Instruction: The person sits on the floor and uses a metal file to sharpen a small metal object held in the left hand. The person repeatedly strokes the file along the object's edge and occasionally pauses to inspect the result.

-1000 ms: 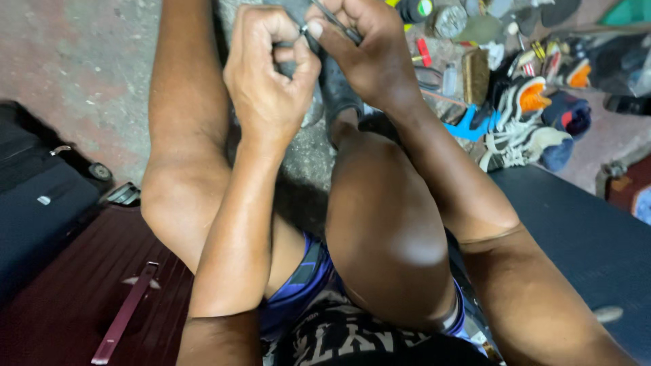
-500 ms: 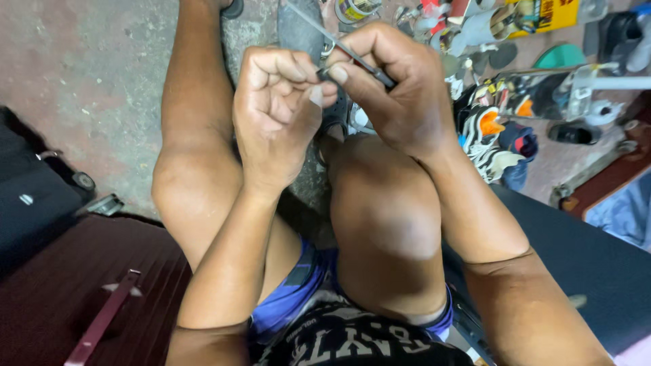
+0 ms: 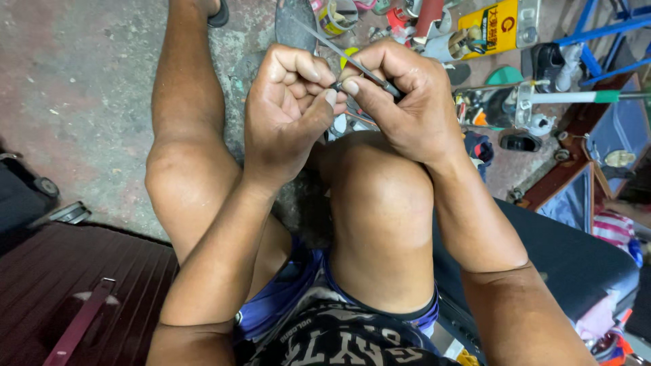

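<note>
Bare knees nearest, hands above them. Left hand (image 3: 288, 112) fisted, thumb tip pressing a small dark piece against the thin metal awl (image 3: 352, 63). Right hand (image 3: 403, 102) pinched shut around the awl's dark shaft; slim grey tip juts up-left. Beyond, rough concrete floor (image 3: 81, 95), yellow can (image 3: 491, 27).

arms bare, no sleeves | shorts (image 3: 298, 291) blue-purple | shirt (image 3: 339, 339) black, pale lettering | legs bare

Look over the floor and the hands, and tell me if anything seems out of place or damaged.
Nothing looks damaged. The left hand and right hand pinch a thin metal tool above the knees. Beyond them, shoes and tools lie scattered on the concrete floor, cluttered rather than spilled.
</note>
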